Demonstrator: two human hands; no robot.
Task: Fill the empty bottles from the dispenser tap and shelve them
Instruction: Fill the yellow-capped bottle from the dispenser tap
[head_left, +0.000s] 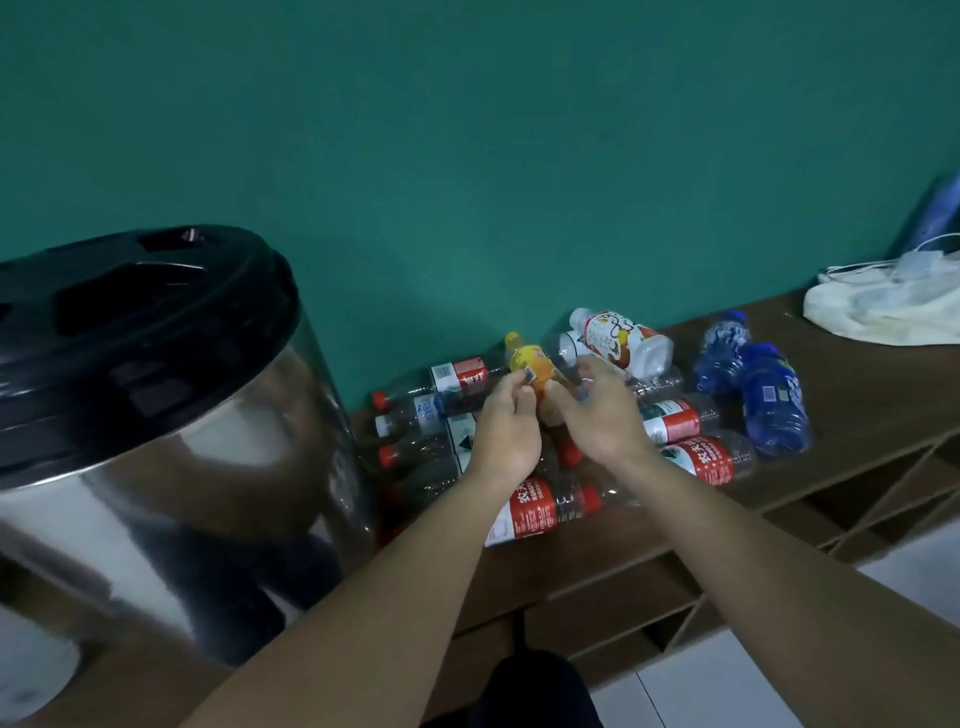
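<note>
A small bottle with a yellow cap and orange label (527, 359) is held over a heap of empty bottles on the brown shelf top (852, 374). My left hand (506, 423) grips it from the left, fingers curled at the label. My right hand (597, 410) holds its lower part from the right. Under them lie several clear bottles with red labels (535, 512) and red caps. A white bottle (621, 340) lies behind, and two blue bottles (771, 400) lie to the right. The steel dispenser (171, 467) with a black lid stands at the left; its tap is not visible.
A white cloth bag (883, 306) with a cable lies at the right end of the shelf top. Open compartments with diagonal dividers (883, 499) sit below the top. The green wall (467, 156) is close behind. White floor tiles (727, 686) show at the lower right.
</note>
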